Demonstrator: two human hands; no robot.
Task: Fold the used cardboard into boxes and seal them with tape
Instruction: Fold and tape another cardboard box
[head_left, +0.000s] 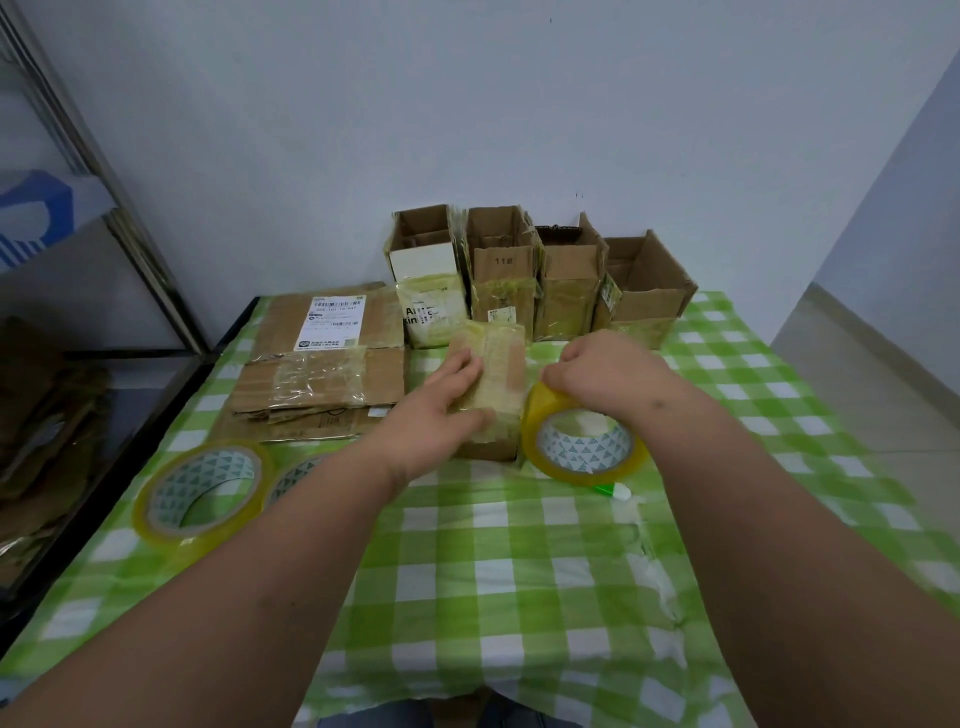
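Item: small box (491, 387), under left hand (447, 410), fingers flat, pressing top. Right hand (605, 376) grips tape roll (584, 441), just beside box. Risks, judged: strip wrinkling or sticking askew if box slides on checked cloth (519, 571); flaps springing open.

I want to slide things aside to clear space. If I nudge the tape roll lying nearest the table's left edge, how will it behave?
The left tape roll lies flat on its side on the checked tablecloth, so it will probably slide rather than roll. It looks thickly wound, so likely fairly heavy for its size and stiff. The cloth may bunch under it, and the table edge is near.
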